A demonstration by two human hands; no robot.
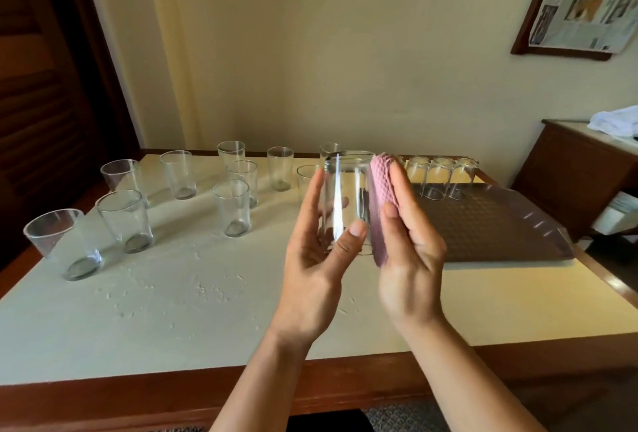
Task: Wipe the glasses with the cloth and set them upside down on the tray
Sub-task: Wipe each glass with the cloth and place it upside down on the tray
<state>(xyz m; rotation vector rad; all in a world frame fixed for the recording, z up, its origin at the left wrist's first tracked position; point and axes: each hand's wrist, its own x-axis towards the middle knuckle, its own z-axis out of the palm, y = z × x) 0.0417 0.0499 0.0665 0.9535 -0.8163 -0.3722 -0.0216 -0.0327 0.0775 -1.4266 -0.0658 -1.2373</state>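
Observation:
A clear glass (345,196) is held upright above the table between both hands. My left hand (316,259) grips its near and left side, thumb on the lower wall. My right hand (409,255) holds a pink waffle cloth (381,190) folded over its fingers and presses it against the glass's right side. A brown tray (500,224) lies on the right of the table, with three glasses (438,177) upside down along its far edge. Several upright glasses (234,207) stand on the left half of the table (172,310).
A dark wooden door is at the far left. A wooden side cabinet (580,172) with a white cloth (614,122) on top stands at the right. The table's wooden front edge (138,393) runs close to me.

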